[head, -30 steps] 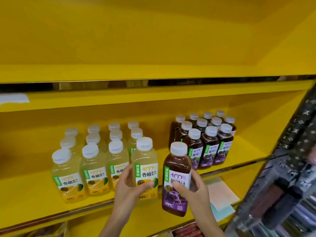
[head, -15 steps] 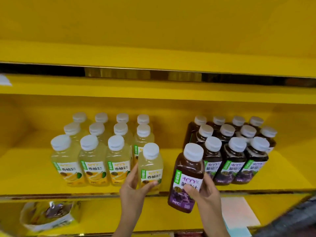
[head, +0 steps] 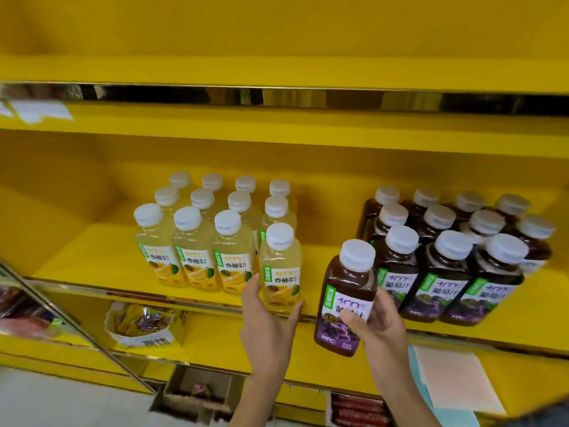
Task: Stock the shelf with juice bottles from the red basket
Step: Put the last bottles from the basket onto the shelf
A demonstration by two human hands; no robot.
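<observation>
Juice bottles stand upright in two groups on the shelf. At left is the pale block, three rows deep. Its front right place is taken by a pale bottle at the shelf's front lip. The left hand grips this bottle low down, curled round its base.

Just to the right, the right hand is wrapped round the lower half of a grape bottle, thumb across the label. This bottle is off the shelf, hanging in front of the lip. Its long axis is near vertical and the cap leans a little right.

The grape block begins just beside it, up and to the right, and its front row looks one bottle short on the left. The right hand is the nearer one to that gap. The move probably calls for a short lift up, back and rightward, setting the base down beside the front row. The red basket is not in view.
</observation>
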